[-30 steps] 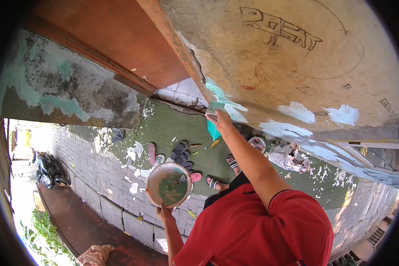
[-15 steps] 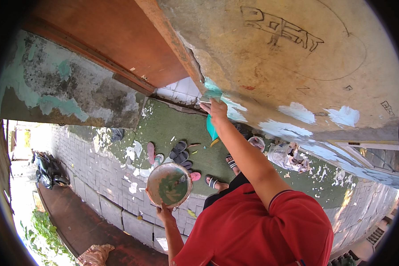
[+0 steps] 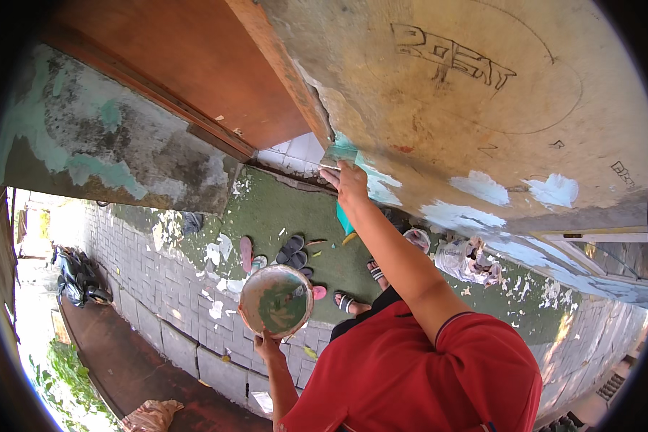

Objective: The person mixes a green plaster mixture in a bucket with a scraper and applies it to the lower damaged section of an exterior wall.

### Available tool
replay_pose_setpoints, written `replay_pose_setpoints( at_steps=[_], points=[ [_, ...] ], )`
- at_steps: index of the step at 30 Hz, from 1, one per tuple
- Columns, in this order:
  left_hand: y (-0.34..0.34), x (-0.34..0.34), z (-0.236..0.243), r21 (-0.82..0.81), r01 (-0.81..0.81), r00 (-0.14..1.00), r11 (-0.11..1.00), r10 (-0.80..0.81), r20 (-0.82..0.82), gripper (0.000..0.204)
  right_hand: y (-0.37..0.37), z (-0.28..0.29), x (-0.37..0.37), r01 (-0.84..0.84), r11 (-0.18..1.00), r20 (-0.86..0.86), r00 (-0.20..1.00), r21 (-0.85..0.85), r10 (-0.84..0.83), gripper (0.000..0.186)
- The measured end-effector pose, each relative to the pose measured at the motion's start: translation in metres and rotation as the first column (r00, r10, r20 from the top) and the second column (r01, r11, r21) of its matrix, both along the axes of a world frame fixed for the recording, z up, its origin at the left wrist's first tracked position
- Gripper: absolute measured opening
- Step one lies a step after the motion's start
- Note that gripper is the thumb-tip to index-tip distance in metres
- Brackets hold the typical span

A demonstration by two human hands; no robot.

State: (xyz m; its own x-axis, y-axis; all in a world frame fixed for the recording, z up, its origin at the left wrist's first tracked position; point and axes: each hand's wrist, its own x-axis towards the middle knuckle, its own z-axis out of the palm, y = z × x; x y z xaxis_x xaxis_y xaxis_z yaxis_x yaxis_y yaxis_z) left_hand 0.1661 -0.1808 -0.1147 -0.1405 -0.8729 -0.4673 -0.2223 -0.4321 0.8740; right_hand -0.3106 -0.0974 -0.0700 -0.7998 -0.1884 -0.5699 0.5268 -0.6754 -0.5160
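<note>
My right hand (image 3: 351, 186) is closed around a putty knife (image 3: 334, 158) whose blade lies against the bottom of the wall, beside the door frame. Wet teal putty (image 3: 346, 146) shows on the wall around the blade. Low on my left, my left hand (image 3: 268, 347) grips the near rim of a round tub (image 3: 250, 291), holding it above the ground. Greenish-grey putty (image 3: 284, 308) coats the inside of the tub. The fingers of my left hand under the rim are partly hidden.
The orange-brown door (image 3: 194, 65) stands left of the tan wall (image 3: 439, 108), which has pale blue patches. Sandals (image 3: 292, 250) and paint flakes lie on the green floor (image 3: 255, 198). A white bucket (image 3: 457, 258) with scraps stands by the wall. Black bags (image 3: 79, 277) sit far left.
The putty knife and my right hand have shifted slightly down and left along the wall edge. My left hand and the tub stay nearly in place; the view has tilted a little.
</note>
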Motion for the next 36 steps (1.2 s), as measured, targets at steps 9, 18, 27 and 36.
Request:
replay_pose_setpoints(
  at_steps=[9,18,27,36],
  points=[
    [0.005,-0.002,0.002,-0.008,-0.012,1.000,1.000,0.012,-0.007,0.028,0.014,-0.033,0.013,-0.060,0.996,0.020,0.998,-0.063,0.062,0.019],
    [0.001,0.001,-0.012,0.016,0.045,0.999,0.999,-0.045,0.029,0.047,0.042,-0.047,0.011,-0.119,0.989,0.091,0.988,-0.085,0.127,0.022],
    [0.004,-0.019,-0.025,0.012,0.067,0.997,0.998,-0.067,0.025,0.032,0.089,-0.070,0.026,-0.280,0.960,0.079,0.957,-0.015,0.280,0.026],
    [0.002,-0.053,-0.034,0.042,0.197,0.976,0.979,-0.200,0.080,0.033,0.058,-0.106,0.010,-0.104,0.981,0.090,0.992,0.166,0.090,0.020]
  ],
)
